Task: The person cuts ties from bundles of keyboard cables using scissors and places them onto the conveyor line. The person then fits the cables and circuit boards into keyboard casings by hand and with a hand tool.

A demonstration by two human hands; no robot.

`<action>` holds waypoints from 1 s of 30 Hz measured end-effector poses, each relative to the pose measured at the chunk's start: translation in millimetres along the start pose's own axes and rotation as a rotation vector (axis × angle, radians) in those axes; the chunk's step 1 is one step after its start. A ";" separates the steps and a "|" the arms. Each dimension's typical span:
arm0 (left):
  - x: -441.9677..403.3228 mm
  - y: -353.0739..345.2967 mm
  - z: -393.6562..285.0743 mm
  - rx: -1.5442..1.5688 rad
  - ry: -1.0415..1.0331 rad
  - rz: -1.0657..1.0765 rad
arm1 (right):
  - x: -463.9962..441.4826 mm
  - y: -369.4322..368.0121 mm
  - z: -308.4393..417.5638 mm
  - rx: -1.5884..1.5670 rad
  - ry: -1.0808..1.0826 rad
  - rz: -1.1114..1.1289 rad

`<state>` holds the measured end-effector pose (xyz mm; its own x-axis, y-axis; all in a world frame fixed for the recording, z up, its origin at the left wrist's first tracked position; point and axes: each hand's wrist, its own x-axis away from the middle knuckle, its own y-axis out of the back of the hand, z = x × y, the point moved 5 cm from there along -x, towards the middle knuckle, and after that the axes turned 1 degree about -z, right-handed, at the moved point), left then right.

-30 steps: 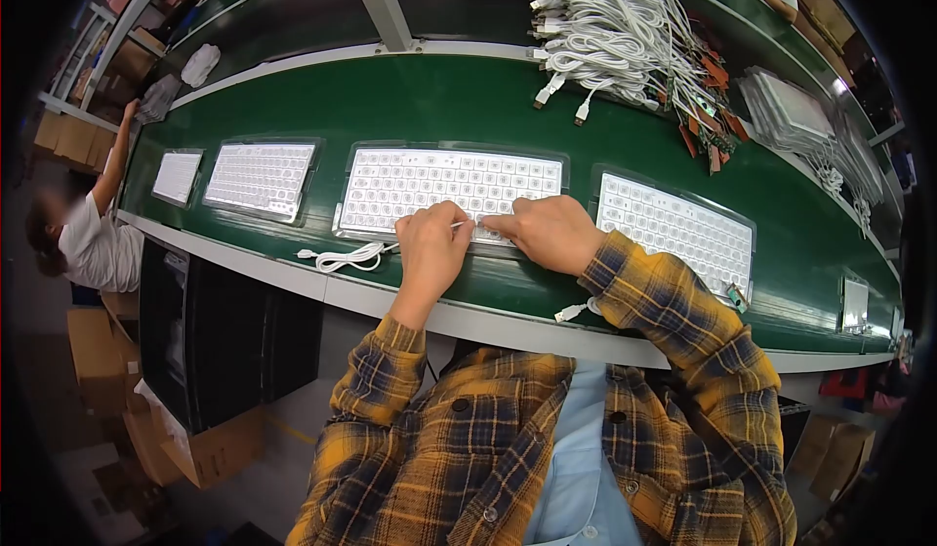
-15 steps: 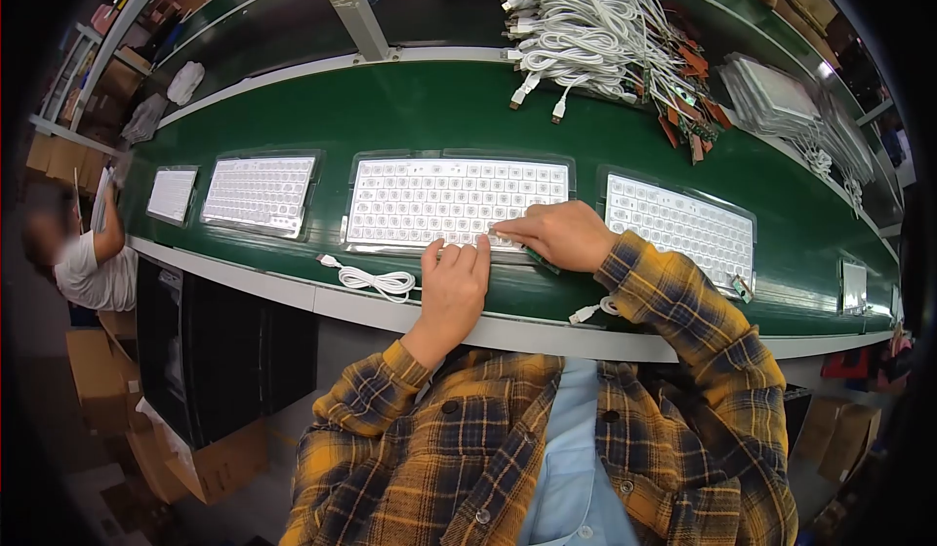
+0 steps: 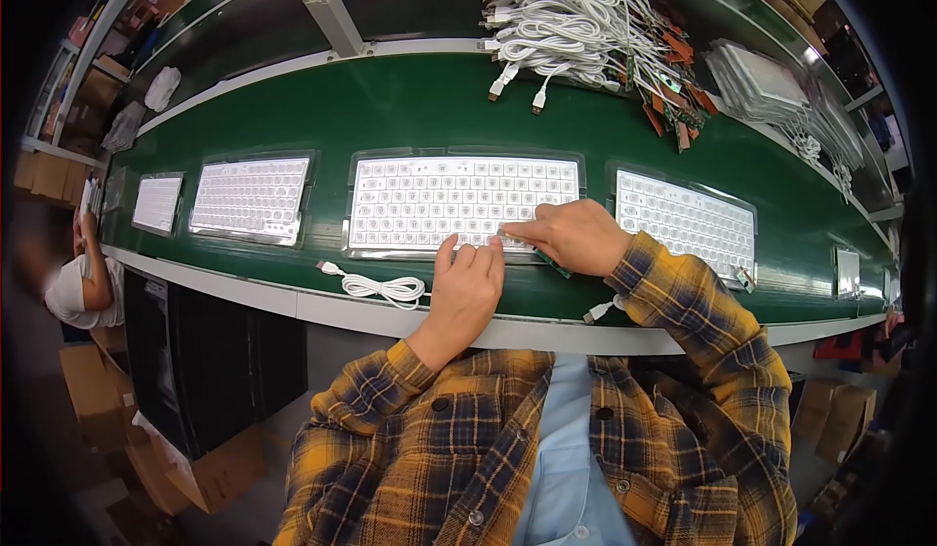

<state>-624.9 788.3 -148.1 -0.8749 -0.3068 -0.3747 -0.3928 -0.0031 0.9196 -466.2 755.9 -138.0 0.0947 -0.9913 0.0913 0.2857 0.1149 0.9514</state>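
A white keyboard panel (image 3: 410,197) in a clear tray lies on the green bench in front of me. My left hand (image 3: 467,292) rests at its near edge with the fingers stretched out and apart, fingertips on the bottom rows. Over the lower right part of the panel, my right hand (image 3: 576,236) has index finger and thumb drawn together near the left fingertips; what they pinch is hidden. Part of a green circuit board (image 3: 554,265) shows below the right hand. A coiled white USB cable (image 3: 386,289) lies left of my left hand.
More keyboard panels lie left (image 3: 249,198) and right (image 3: 683,222) along the bench (image 3: 390,97). A heap of white cables (image 3: 566,29) with boards is at the back, beside stacked clear trays (image 3: 761,82). A co-worker (image 3: 88,283) is at the far left.
The camera view has shifted slightly, so the bench items sit a little differently in the picture. Both hands stay at the same panel, with little visible finger movement.
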 end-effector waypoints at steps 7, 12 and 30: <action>2.9 2.1 12.0 0.043 -0.015 -0.037 | -0.8 0.5 3.8 -0.034 0.035 -0.051; 8.7 2.1 19.5 0.074 -0.038 -0.002 | -6.0 -2.0 11.2 0.044 0.008 -0.028; 15.4 5.4 27.1 0.063 -0.202 0.032 | -18.6 4.5 36.9 0.186 -0.077 -0.001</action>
<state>-648.2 809.4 -152.1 -0.9237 -0.1089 -0.3672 -0.3753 0.0653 0.9246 -501.8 772.5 -124.6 0.0189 -0.9942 0.1060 0.1044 0.1074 0.9887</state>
